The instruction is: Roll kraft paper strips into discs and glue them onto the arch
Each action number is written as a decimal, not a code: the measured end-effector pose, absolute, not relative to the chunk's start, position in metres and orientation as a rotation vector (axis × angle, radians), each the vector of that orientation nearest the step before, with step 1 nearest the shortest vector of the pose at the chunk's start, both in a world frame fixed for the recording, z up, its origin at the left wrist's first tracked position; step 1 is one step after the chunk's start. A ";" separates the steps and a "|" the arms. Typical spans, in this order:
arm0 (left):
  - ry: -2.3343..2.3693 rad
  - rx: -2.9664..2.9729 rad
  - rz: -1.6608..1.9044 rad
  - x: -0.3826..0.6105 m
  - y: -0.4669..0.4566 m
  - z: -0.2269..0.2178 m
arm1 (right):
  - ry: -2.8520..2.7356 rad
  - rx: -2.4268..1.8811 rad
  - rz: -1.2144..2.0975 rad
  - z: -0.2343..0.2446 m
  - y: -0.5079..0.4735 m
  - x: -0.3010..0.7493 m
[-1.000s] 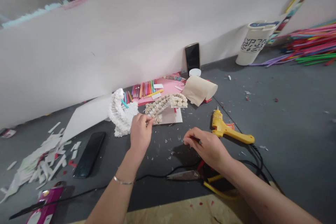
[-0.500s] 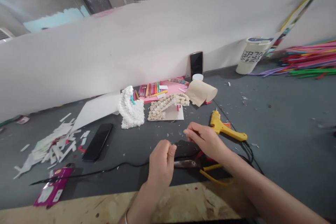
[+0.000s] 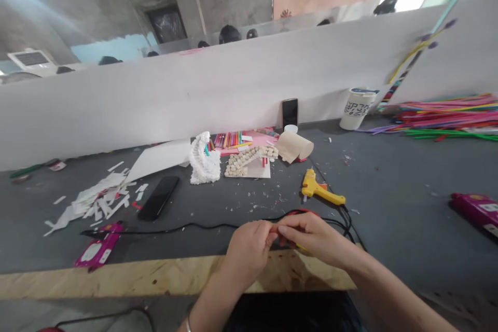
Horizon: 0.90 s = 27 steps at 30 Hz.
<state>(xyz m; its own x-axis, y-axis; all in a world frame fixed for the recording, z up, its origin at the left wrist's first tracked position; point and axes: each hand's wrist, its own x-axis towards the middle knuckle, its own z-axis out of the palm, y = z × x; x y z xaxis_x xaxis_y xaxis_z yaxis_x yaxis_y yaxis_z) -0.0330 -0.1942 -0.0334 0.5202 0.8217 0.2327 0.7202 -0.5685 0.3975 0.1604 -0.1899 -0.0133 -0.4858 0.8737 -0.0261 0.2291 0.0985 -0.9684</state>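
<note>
Our bare left hand (image 3: 249, 249) and bare right hand (image 3: 313, 236) meet low in the middle of the view, fingertips (image 3: 272, 228) touching. The left grip is curled into a loose fist, thumb pressed against forefinger. The right grip lies flatter, knuckles up, its fingers reaching leftward and pinched to the thumb (whatever sits between the tips is too small to tell). Our left forearm (image 3: 210, 301) rises steeply from the bottom edge, wrist straight. The right forearm (image 3: 389, 295) comes in slantwise from the lower right corner, bare as far as it shows.

Red-handled scissors (image 3: 300, 212) lie flat, largely hidden, blades unseen
</note>
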 end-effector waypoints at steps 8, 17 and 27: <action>1.297 2.859 0.499 -0.040 -0.204 -0.042 | -1.891 -1.065 1.270 -0.013 -0.211 0.155; 1.136 2.288 0.916 -0.038 -0.195 -0.025 | -1.769 -0.910 1.477 -0.005 -0.202 0.153; 0.930 1.560 1.138 -0.019 -0.131 -0.008 | -1.164 -0.864 1.777 -0.005 -0.143 0.144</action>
<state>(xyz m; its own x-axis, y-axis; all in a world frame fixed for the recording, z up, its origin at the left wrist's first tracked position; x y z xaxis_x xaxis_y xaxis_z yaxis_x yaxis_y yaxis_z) -0.0192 -0.1310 -0.0085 0.2753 0.9332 0.2308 0.0408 -0.2512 0.9671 0.1445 -0.1430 -0.0048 -0.4253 0.8990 -0.1040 -0.2642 -0.2332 -0.9359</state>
